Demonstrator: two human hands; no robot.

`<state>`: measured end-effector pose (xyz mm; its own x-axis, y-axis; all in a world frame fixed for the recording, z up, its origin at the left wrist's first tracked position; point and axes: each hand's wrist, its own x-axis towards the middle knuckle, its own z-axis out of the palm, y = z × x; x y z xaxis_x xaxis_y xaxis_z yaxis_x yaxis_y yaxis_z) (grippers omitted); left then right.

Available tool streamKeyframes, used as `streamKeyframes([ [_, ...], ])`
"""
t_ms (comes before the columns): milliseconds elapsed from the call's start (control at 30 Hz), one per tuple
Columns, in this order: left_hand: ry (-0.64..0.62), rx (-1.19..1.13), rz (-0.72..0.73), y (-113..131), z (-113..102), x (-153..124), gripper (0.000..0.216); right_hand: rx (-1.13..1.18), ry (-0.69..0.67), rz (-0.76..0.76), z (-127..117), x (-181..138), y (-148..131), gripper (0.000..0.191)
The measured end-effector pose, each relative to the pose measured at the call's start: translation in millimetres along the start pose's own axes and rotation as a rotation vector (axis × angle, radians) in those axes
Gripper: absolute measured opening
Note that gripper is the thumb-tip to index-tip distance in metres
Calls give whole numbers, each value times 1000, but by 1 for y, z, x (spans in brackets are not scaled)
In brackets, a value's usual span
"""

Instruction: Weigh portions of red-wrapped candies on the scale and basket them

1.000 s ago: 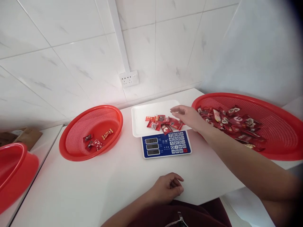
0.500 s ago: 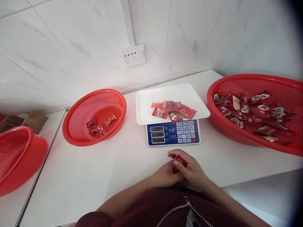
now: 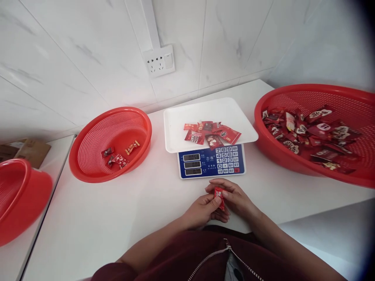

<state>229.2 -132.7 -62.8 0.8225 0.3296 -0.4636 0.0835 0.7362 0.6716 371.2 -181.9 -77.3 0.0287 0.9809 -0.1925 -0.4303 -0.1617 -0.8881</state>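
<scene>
Close to my body, my left hand point(image 3: 205, 208) and my right hand point(image 3: 234, 197) meet around a small red snack packet point(image 3: 219, 193) with white print. My left thumb lies over its lower part, and my right fingers close on its upper right side. Just beyond my hands stands a blue-and-white digital scale point(image 3: 211, 171) with lit number displays. Its white tray point(image 3: 175, 117) carries several red snack packets point(image 3: 215, 140) in a loose cluster.
On the right, a large red mesh basket point(image 3: 310, 88) holds many red packets point(image 3: 319, 136). Left of the scale, another red basket point(image 3: 84, 144) contains several small packets point(image 3: 120, 160). A third red basket point(image 3: 35, 191) and a cardboard box point(image 3: 36, 152) are at far left.
My hands have shifted and opened up around the packet, which now shows more of its printed face. The view has tilted slightly. The packets on the tray look unchanged.
</scene>
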Motion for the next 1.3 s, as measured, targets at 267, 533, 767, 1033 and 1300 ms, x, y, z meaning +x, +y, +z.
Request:
streamKeyframes([
  [267, -267, 156, -3, 13, 1, -12, 51, 229, -256, 44, 2, -2, -13, 47],
  [533, -266, 149, -12, 8, 2, -10, 55, 288, -297, 20, 2, 0, -13, 29],
  [767, -277, 209, -24, 3, 2, -6, 61, 189, -235, 46, 4, 2, -6, 32],
  [1033, -274, 252, -38, 3, 5, -6, 49, 5, -99, 42, 8, -1, -8, 34],
  [1300, -103, 269, 64, 10, 7, -18, 48, -131, -190, -29, 12, -4, -18, 34],
])
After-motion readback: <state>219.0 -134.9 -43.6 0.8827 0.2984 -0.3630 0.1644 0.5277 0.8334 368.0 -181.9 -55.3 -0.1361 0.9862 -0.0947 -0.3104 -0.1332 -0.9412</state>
